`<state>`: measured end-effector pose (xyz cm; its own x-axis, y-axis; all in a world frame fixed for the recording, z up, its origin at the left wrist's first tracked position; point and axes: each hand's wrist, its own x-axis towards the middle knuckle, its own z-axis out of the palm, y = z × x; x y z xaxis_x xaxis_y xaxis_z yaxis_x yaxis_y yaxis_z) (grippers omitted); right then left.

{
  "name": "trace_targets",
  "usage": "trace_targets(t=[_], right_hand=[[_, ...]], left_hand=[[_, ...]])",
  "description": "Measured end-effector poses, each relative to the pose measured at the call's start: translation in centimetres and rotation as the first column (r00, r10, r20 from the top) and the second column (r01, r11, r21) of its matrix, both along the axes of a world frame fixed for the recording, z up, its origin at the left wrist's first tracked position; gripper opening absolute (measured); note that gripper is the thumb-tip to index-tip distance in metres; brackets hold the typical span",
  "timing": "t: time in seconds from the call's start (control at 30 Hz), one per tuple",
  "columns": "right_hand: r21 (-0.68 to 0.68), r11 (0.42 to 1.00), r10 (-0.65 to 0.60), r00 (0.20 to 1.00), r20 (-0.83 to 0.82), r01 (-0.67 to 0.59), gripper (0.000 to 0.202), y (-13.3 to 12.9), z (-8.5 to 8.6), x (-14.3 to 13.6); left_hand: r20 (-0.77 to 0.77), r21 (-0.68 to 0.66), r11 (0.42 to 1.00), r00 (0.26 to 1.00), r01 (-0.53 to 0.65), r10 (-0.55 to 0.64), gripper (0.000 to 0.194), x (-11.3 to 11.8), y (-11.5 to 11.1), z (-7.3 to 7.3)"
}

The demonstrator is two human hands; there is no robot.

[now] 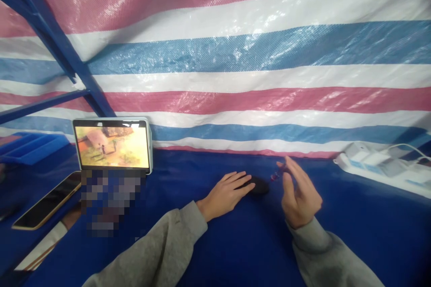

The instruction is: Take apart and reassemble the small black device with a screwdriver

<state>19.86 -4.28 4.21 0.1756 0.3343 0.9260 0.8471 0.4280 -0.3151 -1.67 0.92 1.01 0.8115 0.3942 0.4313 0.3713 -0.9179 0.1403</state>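
My left hand [229, 193] lies flat with its fingers spread, the fingertips touching the left side of a round black object [261, 185] on the blue table. My right hand [301, 195] is raised just right of it, thumb and fingers curved toward each other. A small reddish, partly see-through item [275, 176] is at the fingertips of my right hand; blur hides what it is.
A tablet [112, 148] playing a video stands at the left, near a phone [47, 202] and a blue tray [37, 147]. A person's sleeve [43, 249] shows at lower left. A white power strip [380, 166] lies at the right, before a striped sheet [235, 98].
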Motion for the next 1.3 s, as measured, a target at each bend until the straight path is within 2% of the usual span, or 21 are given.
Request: trace_targets(t=[0.1, 0.27, 0.47, 0.67, 0.83, 0.93, 1.07, 1.2, 1.3], right_hand=[[0.041, 0.999, -0.030, 0.999, 0.014, 0.030, 0.037, -0.06, 0.25, -0.06], [0.040, 0.998, -0.046, 0.997, -0.055, 0.049, 0.027, -0.09, 0.28, -0.01], [0.047, 0.999, 0.008, 1.000, -0.004, -0.008, 0.032, 0.02, 0.33, 0.03], [0.030, 0.998, -0.047, 0.999, -0.024, 0.048, 0.024, -0.07, 0.44, 0.09], [-0.012, 0.999, 0.034, 0.998, -0.047, -0.035, 0.029, -0.12, 0.10, 0.04], [0.006, 0.998, 0.070, 0.993, -0.090, -0.069, 0.028, -0.01, -0.11, 0.05], [0.040, 0.999, 0.018, 0.999, -0.047, -0.016, 0.018, 0.01, -0.09, 0.18], [0.011, 0.997, 0.071, 0.997, -0.040, -0.071, 0.024, -0.03, 0.14, 0.08], [0.034, 0.999, 0.037, 0.999, -0.024, -0.036, 0.023, 0.02, 0.23, 0.06]], left_hand=[[-0.002, 0.006, 1.000, 1.000, -0.001, 0.001, 0.041, -0.03, -0.03, 0.04], [-0.014, 0.009, 1.000, 1.000, -0.005, 0.005, 0.040, -0.04, -0.04, 0.05], [-0.004, 0.018, 1.000, 1.000, 0.000, 0.000, 0.041, 0.03, 0.08, -0.15], [-0.004, 0.007, 1.000, 1.000, 0.003, -0.003, 0.041, 0.03, 0.01, -0.06], [-0.005, -0.010, 1.000, 1.000, -0.003, 0.003, 0.040, -0.01, -0.09, 0.08], [0.008, -0.015, 1.000, 1.000, -0.007, 0.007, 0.040, -0.04, -0.14, 0.12], [-0.006, -0.012, 1.000, 1.000, -0.004, 0.004, 0.039, -0.11, -0.15, 0.03], [-0.019, -0.010, 1.000, 1.000, -0.007, 0.007, 0.041, -0.22, -0.11, -0.06], [-0.026, -0.008, 1.000, 1.000, -0.003, 0.003, 0.042, -0.24, -0.09, -0.03]])
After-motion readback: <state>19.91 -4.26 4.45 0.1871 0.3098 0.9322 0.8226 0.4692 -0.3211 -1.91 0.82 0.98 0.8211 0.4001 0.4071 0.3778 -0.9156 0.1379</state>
